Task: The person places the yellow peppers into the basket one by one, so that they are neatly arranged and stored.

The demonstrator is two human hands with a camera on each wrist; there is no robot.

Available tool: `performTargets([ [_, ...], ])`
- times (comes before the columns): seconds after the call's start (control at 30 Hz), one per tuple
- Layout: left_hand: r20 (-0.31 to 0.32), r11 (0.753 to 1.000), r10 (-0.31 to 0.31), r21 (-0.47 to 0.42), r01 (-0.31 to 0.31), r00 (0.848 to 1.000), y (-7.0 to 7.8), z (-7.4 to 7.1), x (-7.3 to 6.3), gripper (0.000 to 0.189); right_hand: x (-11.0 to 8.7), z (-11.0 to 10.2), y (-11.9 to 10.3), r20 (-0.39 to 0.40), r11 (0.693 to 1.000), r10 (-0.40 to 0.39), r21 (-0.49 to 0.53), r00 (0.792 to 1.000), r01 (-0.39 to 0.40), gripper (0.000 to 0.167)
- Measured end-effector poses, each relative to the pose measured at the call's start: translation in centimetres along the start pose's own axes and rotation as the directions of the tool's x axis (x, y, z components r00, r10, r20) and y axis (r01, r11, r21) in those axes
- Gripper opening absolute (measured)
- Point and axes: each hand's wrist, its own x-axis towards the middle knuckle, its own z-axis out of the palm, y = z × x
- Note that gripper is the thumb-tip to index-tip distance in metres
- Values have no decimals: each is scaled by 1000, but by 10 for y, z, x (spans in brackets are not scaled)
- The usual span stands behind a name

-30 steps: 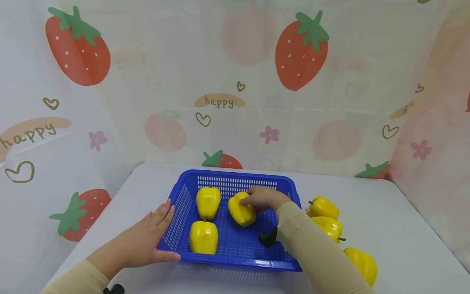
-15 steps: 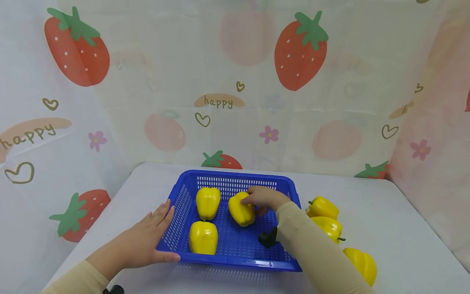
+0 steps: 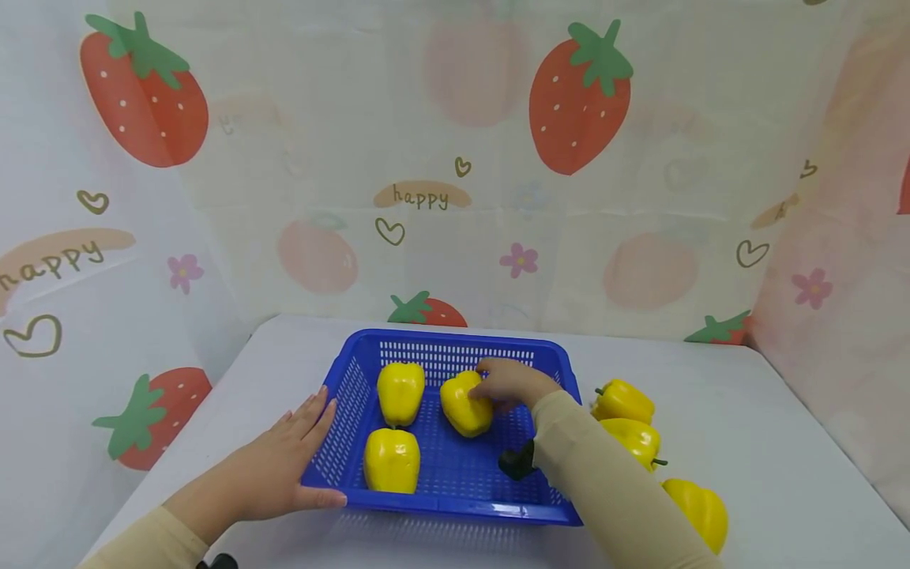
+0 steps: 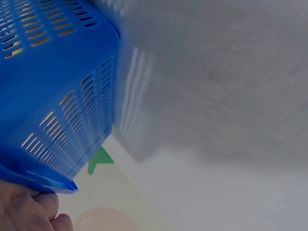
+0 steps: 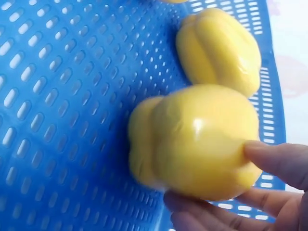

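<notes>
A blue plastic basket (image 3: 455, 506) with slotted walls stands on the table. My left hand (image 3: 273, 470) rests along its left side, fingers fairly straight on the rim and thumb at the near corner; in the left wrist view, fingertips (image 4: 36, 207) touch the rim. Inside the basket, my right hand (image 3: 513, 383) holds a yellow bell pepper (image 3: 464, 405). The right wrist view has the thumb on one side of this bell pepper (image 5: 202, 139) and the fingers against its other side. Two more yellow bell peppers, one far (image 3: 401, 393) and one near (image 3: 392, 461), sit in the basket's left half.
To the right of the basket, three yellow bell peppers (image 3: 624, 401) lie on the white table (image 3: 775, 442), the nearest partly behind the right sleeve (image 3: 604, 474). A strawberry-print cloth (image 3: 441, 142) hangs behind and at the sides.
The right thumb has drawn back slightly along the held bell pepper. Everything in view has shifted a little to the left; the left hand and the other peppers keep their places.
</notes>
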Motion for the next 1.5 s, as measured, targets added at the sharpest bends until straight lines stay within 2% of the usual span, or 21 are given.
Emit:
performTargets([
  [0.13,-1,1000,-3,-3,3,1000,0,0,-1,119,0,3,-2,-2,1000,-9,30,1000,9,54],
  [0.73,7,1000,-13,-8,13,1000,2,-4,-2,118,5,9,-4,-41,998,-38,-55,998,36,56],
  [0.9,12,1000,-16,-12,16,1000,2,-4,-1,118,6,9,-4,-44,998,-29,-48,999,27,55],
  [1.17,15,1000,-16,-19,16,1000,2,-3,0,118,2,-1,-7,-77,1000,4,-16,997,-6,52],
  [1.33,5,1000,-7,-12,7,1000,1,-1,0,118,-1,-10,-11,-103,999,-16,-39,995,12,43],
  [1.5,6,1000,-12,-3,12,1000,-1,1,0,118,-6,-17,-14,-125,998,-46,-52,991,39,42],
])
